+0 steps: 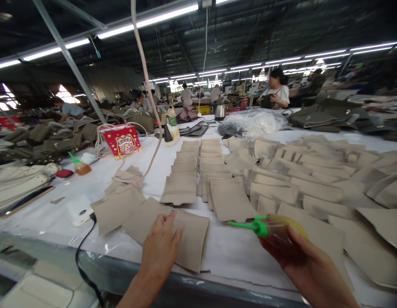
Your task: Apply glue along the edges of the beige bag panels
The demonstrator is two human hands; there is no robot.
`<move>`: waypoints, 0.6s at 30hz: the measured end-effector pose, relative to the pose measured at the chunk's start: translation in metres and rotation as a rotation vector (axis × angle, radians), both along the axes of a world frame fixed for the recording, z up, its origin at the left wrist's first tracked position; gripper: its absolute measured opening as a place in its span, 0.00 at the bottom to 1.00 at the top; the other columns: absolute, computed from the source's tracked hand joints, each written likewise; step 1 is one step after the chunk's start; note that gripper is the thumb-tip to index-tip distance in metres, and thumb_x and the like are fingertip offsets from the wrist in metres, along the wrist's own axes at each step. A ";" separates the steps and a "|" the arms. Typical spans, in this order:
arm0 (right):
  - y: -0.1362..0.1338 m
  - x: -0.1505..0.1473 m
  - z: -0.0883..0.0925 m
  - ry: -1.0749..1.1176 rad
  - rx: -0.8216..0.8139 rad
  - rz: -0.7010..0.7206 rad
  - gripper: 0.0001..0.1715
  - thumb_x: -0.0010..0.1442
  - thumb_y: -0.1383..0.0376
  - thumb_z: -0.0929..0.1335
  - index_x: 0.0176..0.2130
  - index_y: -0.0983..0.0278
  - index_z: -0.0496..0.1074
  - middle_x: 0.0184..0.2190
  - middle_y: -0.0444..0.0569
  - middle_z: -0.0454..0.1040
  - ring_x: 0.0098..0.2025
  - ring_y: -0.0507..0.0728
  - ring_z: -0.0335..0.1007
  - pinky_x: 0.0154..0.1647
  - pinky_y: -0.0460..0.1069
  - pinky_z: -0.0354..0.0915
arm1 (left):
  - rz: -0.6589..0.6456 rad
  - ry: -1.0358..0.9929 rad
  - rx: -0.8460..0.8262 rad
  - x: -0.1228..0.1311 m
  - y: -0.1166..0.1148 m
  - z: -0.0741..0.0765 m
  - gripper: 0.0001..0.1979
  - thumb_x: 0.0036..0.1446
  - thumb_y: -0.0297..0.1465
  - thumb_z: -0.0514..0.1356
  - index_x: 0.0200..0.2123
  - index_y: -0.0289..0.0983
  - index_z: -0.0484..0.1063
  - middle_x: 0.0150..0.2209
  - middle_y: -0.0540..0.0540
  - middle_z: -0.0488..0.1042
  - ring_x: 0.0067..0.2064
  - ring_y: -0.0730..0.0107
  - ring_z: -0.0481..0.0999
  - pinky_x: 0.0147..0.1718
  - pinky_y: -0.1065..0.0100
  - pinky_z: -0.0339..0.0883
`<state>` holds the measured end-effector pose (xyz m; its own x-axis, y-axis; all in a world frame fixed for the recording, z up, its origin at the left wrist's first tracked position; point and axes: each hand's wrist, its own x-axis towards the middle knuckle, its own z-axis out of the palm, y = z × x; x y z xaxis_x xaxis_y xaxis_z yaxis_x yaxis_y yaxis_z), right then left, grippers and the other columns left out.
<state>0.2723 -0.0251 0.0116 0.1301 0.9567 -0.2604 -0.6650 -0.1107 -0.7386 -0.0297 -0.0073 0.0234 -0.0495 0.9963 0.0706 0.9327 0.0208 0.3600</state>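
My left hand [160, 250] lies flat with fingers stretched out on a beige folded piece [192, 239] at the near edge of the table. My right hand [309, 267] is wrapped round a squeeze bottle [275, 229] with a green nozzle that points left, held just above the table. Rows of several more beige pieces [230, 199] spread out beyond and to the right of both hands.
The white-covered table [236, 256] also carries a red patterned pouch [121, 141], a second green-nozzled bottle [79, 166], a hanging hose [147, 81] and a black cable [81, 252]. A plastic bag [252, 122] lies at the back. Other people work at far tables.
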 end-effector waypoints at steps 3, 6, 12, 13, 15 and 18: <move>-0.006 0.000 0.007 0.141 -0.097 -0.117 0.15 0.50 0.54 0.75 0.37 0.58 0.81 0.44 0.51 0.77 0.42 0.65 0.75 0.42 0.56 0.75 | 0.068 0.184 -0.079 -0.007 0.000 -0.001 0.26 0.60 0.35 0.52 0.60 0.32 0.60 0.48 0.37 0.70 0.50 0.54 0.69 0.48 0.60 0.63; -0.011 -0.003 0.013 0.221 -0.147 -0.148 0.19 0.57 0.49 0.68 0.36 0.58 0.81 0.42 0.53 0.77 0.41 0.66 0.76 0.41 0.57 0.75 | 0.073 0.101 -0.181 -0.012 0.007 -0.002 0.27 0.55 0.35 0.57 0.58 0.31 0.62 0.47 0.37 0.72 0.49 0.52 0.71 0.48 0.59 0.63; -0.013 -0.012 0.011 0.255 0.025 0.018 0.26 0.61 0.45 0.64 0.40 0.59 0.81 0.42 0.56 0.77 0.44 0.68 0.74 0.47 0.63 0.70 | 0.011 -0.761 -0.293 -0.038 0.005 0.013 0.18 0.50 0.40 0.60 0.39 0.32 0.73 0.35 0.42 0.78 0.38 0.55 0.77 0.37 0.62 0.68; -0.012 -0.014 0.010 0.250 0.054 0.049 0.27 0.61 0.44 0.63 0.40 0.60 0.81 0.42 0.57 0.77 0.44 0.68 0.74 0.47 0.63 0.70 | 0.039 -0.933 -0.334 -0.045 0.000 0.020 0.20 0.50 0.42 0.62 0.40 0.33 0.74 0.34 0.43 0.78 0.36 0.56 0.77 0.34 0.63 0.69; -0.010 -0.019 0.010 0.247 0.086 0.096 0.30 0.62 0.43 0.62 0.41 0.61 0.81 0.43 0.59 0.76 0.45 0.68 0.73 0.48 0.64 0.69 | 0.133 -1.192 -0.402 -0.059 -0.012 0.036 0.23 0.47 0.42 0.66 0.44 0.34 0.73 0.34 0.43 0.79 0.33 0.58 0.77 0.31 0.64 0.70; -0.008 -0.026 0.012 0.267 0.098 0.141 0.34 0.62 0.41 0.60 0.42 0.62 0.80 0.43 0.58 0.76 0.46 0.68 0.73 0.48 0.63 0.69 | 0.286 -1.388 -0.366 -0.077 -0.021 0.056 0.25 0.42 0.35 0.70 0.46 0.35 0.73 0.34 0.43 0.79 0.31 0.59 0.78 0.28 0.65 0.71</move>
<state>0.2459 -0.0334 0.0237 -0.0658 0.9827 -0.1731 -0.8203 -0.1521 -0.5514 -0.1066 -0.0286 0.0798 -0.0601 0.8924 -0.4472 -0.2026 0.4278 0.8809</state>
